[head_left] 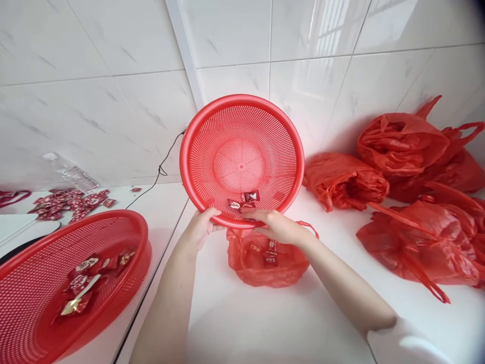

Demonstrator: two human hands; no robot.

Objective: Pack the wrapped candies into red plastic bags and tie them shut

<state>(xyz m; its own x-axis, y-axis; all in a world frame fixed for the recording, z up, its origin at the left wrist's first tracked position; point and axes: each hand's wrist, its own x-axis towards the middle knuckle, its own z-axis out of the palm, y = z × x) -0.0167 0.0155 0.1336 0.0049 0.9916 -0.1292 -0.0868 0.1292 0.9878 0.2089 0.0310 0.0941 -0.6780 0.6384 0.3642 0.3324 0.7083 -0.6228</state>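
Note:
A round red plastic basket (212,131) is tipped up on edge, its open side facing me, above an open red plastic bag (250,268) on the white surface. My left hand (202,227) grips the basket's lower rim. My right hand (275,226) lies at the lower rim, fingers reaching over the edge beside a few small red wrapped candies (242,199) resting at the basket's bottom. More red candies (270,255) lie inside the bag below.
A second red basket (125,227) with several candy packets stands at the lower left. Several tied red plastic bags (401,141) are piled at the right against the tiled wall. Loose candies (71,202), a clear bottle and a black cable lie at the back left.

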